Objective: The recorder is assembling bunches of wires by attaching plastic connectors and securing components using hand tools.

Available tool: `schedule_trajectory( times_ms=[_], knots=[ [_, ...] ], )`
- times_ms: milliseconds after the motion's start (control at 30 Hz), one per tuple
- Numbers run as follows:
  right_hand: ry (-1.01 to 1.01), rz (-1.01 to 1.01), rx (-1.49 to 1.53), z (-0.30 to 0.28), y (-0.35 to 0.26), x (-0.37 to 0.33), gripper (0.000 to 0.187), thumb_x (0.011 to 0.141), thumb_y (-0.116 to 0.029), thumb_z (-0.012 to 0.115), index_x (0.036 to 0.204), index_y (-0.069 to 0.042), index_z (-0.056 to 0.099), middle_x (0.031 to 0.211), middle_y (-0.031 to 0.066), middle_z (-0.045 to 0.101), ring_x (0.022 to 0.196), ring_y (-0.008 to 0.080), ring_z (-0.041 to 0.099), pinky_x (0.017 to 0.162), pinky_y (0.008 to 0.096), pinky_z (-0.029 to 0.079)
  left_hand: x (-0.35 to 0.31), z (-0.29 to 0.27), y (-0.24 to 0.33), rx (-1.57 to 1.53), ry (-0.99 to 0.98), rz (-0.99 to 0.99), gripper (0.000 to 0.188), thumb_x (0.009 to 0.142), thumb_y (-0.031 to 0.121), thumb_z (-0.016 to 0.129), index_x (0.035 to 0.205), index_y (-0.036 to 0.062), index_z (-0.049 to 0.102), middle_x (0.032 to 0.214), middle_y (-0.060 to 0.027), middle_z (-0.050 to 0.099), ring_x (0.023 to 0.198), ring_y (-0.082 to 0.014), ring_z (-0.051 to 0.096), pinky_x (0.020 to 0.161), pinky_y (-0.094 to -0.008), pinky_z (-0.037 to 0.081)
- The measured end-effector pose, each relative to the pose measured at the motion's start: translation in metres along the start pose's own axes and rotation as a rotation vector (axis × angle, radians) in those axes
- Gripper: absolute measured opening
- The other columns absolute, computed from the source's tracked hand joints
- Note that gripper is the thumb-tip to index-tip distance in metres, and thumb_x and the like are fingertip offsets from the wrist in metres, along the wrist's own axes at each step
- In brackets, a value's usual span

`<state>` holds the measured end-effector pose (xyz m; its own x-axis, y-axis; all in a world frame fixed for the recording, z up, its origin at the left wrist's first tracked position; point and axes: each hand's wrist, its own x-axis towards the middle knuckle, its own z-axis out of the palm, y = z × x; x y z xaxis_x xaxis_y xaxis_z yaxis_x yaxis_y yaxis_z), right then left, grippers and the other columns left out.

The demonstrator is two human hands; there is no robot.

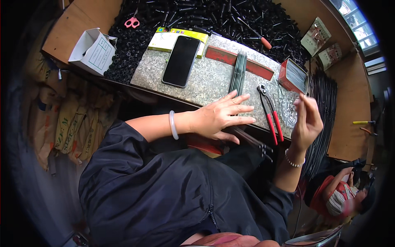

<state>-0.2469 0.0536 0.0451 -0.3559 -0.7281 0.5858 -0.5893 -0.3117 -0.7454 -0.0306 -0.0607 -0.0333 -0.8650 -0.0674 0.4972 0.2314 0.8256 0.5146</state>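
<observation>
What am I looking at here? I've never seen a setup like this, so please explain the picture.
There is no machine: a person works with two bare hands. The single view comes from a wide fisheye camera on their head, looking down, so straight edges bend near the rim.

On the speckled board lie a phone partly over a yellow-green box, red-handled pliers and an open red box of thin pieces. A bundle of thin dark rods crosses a red bar. Small black parts are heaped beyond.

The left hand is spread over the near part of the bundle. The right hand is raised, fingertips close together; anything between them is too small to make out.
</observation>
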Motion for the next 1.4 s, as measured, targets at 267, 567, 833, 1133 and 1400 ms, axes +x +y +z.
schedule_trajectory(
  times_ms=[267, 567, 833, 1133, 1400],
  knots=[
    [-0.056, -0.310, -0.180, -0.017, -0.068, -0.047, 0.023, 0.068, 0.007, 0.071, 0.088, -0.001, 0.064, 0.073, 0.0078, 0.057, 0.068, 0.0206, 0.051, 0.067, 0.0328, 0.043, 0.042, -0.048, 0.057, -0.327, 0.003, 0.002, 0.038, 0.082, 0.018, 0.067, 0.116, 0.0028, 0.059, 0.108, -0.0150, 0.064, 0.101, -0.0312, 0.062, 0.093, -0.0392, 0.046],
    [-0.136, -0.383, -0.233, -0.026, -0.096, -0.061, 0.025, 0.064, 0.004, 0.071, 0.086, -0.005, 0.064, 0.068, 0.0035, 0.052, 0.064, 0.0185, 0.048, 0.074, 0.0377, 0.041, 0.045, -0.056, 0.076, -0.254, -0.061, 0.033, 0.032, 0.081, 0.004, 0.064, 0.113, 0.0035, 0.061, 0.103, -0.0136, 0.066, 0.092, -0.0287, 0.065, 0.077, -0.0332, 0.052],
    [-0.173, -0.383, -0.286, -0.014, -0.094, -0.062, 0.024, 0.064, 0.001, 0.073, 0.085, -0.007, 0.066, 0.068, 0.0023, 0.053, 0.064, 0.0194, 0.048, 0.070, 0.0345, 0.039, 0.041, -0.060, 0.081, -0.213, -0.103, 0.041, 0.035, 0.081, 0.003, 0.063, 0.115, 0.0039, 0.060, 0.105, -0.0148, 0.064, 0.093, -0.0291, 0.064, 0.079, -0.0333, 0.052],
    [-0.123, -0.363, -0.340, -0.015, -0.098, -0.065, 0.025, 0.067, 0.006, 0.071, 0.088, -0.006, 0.064, 0.069, 0.0035, 0.054, 0.065, 0.0193, 0.049, 0.075, 0.0367, 0.041, 0.044, -0.045, 0.079, -0.059, 0.075, 0.176, 0.029, 0.074, 0.013, 0.074, 0.101, 0.0051, 0.067, 0.089, -0.0095, 0.068, 0.082, -0.0245, 0.067, 0.075, -0.0327, 0.054],
    [-0.066, -0.393, -0.438, -0.019, -0.102, -0.065, 0.026, 0.067, 0.006, 0.070, 0.089, -0.006, 0.064, 0.069, 0.0032, 0.053, 0.065, 0.0192, 0.049, 0.075, 0.0375, 0.042, 0.044, -0.043, 0.077, 0.023, 0.098, 0.199, 0.026, 0.074, 0.013, 0.074, 0.098, 0.0054, 0.067, 0.085, -0.0097, 0.068, 0.079, -0.0237, 0.067, 0.074, -0.0332, 0.055]
  ],
)
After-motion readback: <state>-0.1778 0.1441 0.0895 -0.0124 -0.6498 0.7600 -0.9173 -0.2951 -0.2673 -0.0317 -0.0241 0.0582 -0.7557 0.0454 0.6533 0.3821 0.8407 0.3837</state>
